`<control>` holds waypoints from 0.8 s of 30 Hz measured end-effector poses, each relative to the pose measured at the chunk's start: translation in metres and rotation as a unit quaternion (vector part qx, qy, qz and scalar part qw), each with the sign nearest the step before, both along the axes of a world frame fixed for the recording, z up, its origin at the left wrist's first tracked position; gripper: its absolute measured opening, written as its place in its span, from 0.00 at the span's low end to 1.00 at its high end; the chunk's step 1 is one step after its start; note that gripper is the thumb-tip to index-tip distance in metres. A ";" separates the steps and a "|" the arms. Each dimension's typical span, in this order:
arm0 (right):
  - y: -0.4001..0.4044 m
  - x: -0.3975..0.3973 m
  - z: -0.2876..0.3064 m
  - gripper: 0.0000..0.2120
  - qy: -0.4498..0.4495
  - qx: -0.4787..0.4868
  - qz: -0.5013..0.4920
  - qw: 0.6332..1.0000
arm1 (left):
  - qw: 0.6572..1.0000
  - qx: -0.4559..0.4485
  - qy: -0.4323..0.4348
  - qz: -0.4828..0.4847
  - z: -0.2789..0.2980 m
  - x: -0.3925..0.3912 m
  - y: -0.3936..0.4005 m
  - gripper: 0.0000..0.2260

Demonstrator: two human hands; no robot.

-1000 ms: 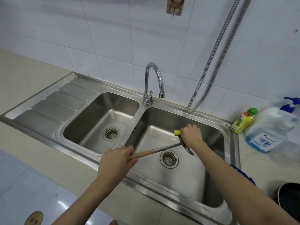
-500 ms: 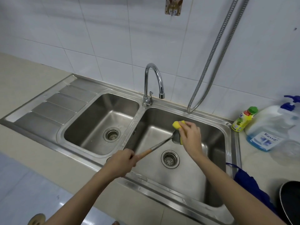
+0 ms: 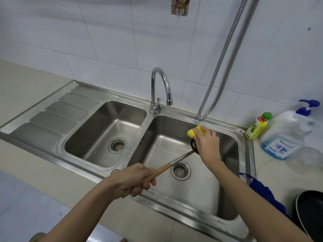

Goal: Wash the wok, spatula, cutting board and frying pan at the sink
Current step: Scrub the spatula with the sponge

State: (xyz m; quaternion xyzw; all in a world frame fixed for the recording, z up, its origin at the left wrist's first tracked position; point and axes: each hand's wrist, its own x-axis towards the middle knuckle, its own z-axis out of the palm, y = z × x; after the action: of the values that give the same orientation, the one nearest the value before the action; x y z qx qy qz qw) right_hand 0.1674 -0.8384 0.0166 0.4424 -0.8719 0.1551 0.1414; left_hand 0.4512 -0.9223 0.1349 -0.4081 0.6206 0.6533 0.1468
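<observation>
My left hand (image 3: pixel 132 180) grips the wooden handle of the metal spatula (image 3: pixel 180 158), which slants up and to the right over the right basin of the steel double sink (image 3: pixel 244 172). Its dark blade lies mostly hidden under my right hand (image 3: pixel 208 144). My right hand holds a yellow sponge (image 3: pixel 194 132) against the blade. A black pan (image 3: pixel 311 217) sits on the counter at the lower right, cut off by the frame edge. No water runs from the tap (image 3: pixel 161 88).
A yellow dish-soap bottle (image 3: pixel 258 125) and a large pump jug of blue liquid (image 3: pixel 283 135) stand right of the sink. A blue cloth (image 3: pixel 265 191) lies beside the pan. A metal hose (image 3: pixel 220 67) hangs down the tiled wall. The draining board (image 3: pixel 52 116) lies left.
My right hand with the sponge has slid up along the spatula's blade, away from me. The spatula's blade end has tipped upward. My left hand keeps its grip on the handle.
</observation>
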 end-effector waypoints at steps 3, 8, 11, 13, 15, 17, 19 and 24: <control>0.004 0.008 -0.010 0.17 -0.091 0.028 0.071 0.993 | 1.000 -0.025 -0.004 0.007 -0.004 -0.010 0.003 0.18; 0.008 -0.003 -0.007 0.15 -0.039 0.019 0.049 0.998 | 1.000 -0.019 0.006 0.023 -0.007 -0.011 0.000 0.17; 0.013 -0.026 0.002 0.12 -0.042 0.015 -0.022 0.999 | 1.000 -0.016 0.007 0.024 -0.002 -0.007 -0.003 0.17; 0.012 -0.025 0.002 0.12 -0.028 -0.006 0.011 1.000 | 1.000 -0.012 0.011 0.025 -0.002 -0.009 -0.004 0.17; 0.006 -0.007 0.000 0.12 -0.004 -0.008 0.100 0.995 | 1.000 -0.008 0.011 0.022 -0.003 -0.013 -0.004 0.17; 0.004 0.006 0.000 0.14 -0.001 -0.011 0.140 0.990 | 1.000 -0.004 0.011 0.014 -0.005 -0.012 -0.003 0.17; 0.005 0.000 0.005 0.12 -0.005 -0.013 0.073 0.997 | 1.000 0.010 0.017 0.018 -0.004 -0.007 -0.003 0.16; 0.008 -0.012 0.010 0.13 -0.087 -0.024 -0.063 0.994 | 1.000 0.015 0.023 0.015 0.000 -0.003 -0.001 0.16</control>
State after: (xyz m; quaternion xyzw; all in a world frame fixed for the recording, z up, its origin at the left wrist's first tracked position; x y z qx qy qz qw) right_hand 0.1553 -0.8305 0.0271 0.3678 -0.9030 0.2050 0.0850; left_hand 0.4485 -0.9236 0.1354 -0.4000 0.6079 0.6737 0.1286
